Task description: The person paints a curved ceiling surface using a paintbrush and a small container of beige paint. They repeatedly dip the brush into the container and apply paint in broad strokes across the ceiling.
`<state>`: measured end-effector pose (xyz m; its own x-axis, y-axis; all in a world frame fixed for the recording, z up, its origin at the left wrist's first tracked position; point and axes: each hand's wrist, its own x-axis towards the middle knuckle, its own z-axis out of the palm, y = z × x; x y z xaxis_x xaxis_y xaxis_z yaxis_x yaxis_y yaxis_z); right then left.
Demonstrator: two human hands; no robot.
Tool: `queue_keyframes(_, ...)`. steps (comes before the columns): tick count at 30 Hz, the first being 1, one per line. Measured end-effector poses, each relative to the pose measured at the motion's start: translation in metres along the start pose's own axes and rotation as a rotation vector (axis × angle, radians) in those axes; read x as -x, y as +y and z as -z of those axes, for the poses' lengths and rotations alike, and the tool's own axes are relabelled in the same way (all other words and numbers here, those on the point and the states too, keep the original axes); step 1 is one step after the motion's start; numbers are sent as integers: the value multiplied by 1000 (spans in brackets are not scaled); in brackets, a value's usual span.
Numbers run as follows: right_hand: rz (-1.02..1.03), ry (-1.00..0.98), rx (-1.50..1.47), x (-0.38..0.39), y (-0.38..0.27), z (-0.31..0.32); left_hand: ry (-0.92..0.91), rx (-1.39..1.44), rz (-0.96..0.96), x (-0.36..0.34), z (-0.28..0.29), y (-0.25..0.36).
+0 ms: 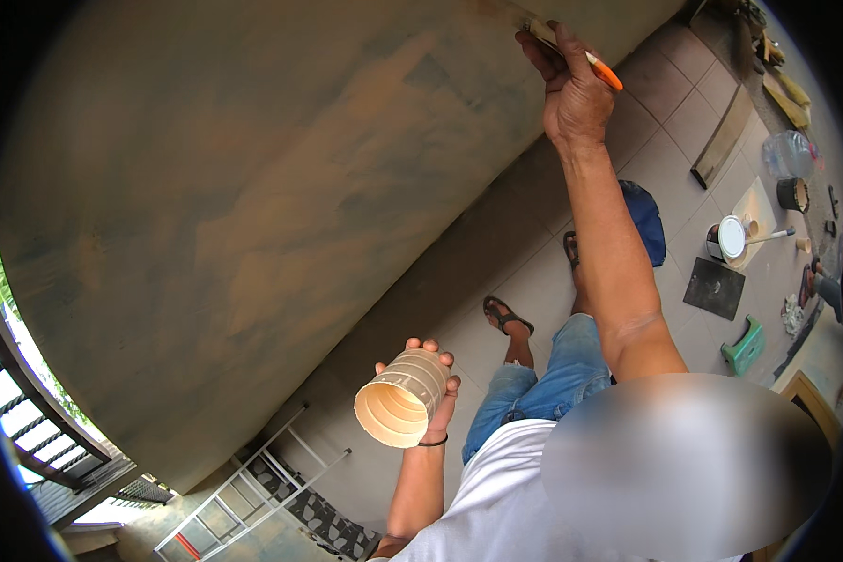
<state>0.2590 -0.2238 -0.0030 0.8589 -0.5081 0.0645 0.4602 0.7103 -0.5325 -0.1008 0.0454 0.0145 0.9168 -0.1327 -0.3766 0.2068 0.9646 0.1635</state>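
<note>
My right hand (579, 98) is raised and closed around a paintbrush (605, 72) with an orange-tipped handle. The brush head is at the mottled brown and grey-green wall (253, 187), partly hidden by my fingers, so I cannot tell how firmly it touches. Lower down, my left hand (443, 417) wraps round a cream ribbed plastic container (421, 377) that looks like a cut-off bottle. Its open mouth is tilted toward the lower left, and the inside shows a pale cream coating.
A metal ladder (244, 496) stands below left, near a dark railing (42, 421). On the tiled floor (646, 169) to the right are a white-lidded can (732, 237), a dark square board (715, 288), a green stool (744, 346), a plank (724, 139) and a black bucket (792, 194). Another person's feet show at far right.
</note>
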Motion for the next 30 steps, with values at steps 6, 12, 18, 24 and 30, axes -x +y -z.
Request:
queue_keyframes(6, 262, -155, 481, 79, 36, -30, 66, 3, 69, -3, -4, -10)
queue_keyframes(12, 499, -648, 531, 151, 57, -48, 94, -65, 84, -6, -16, -15)
queue_keyframes(18, 358, -541, 573, 36, 36, -6, 85, -59, 87, -16, -11, -16)
queue_keyframes(24, 1155, -387, 1242, -98, -16, 53, 74, 1, 85, -30, -15, -39)
queue_keyframes(30, 1101, -287, 973, -88, 13, 31, 44, 31, 112, -47, -28, -59)
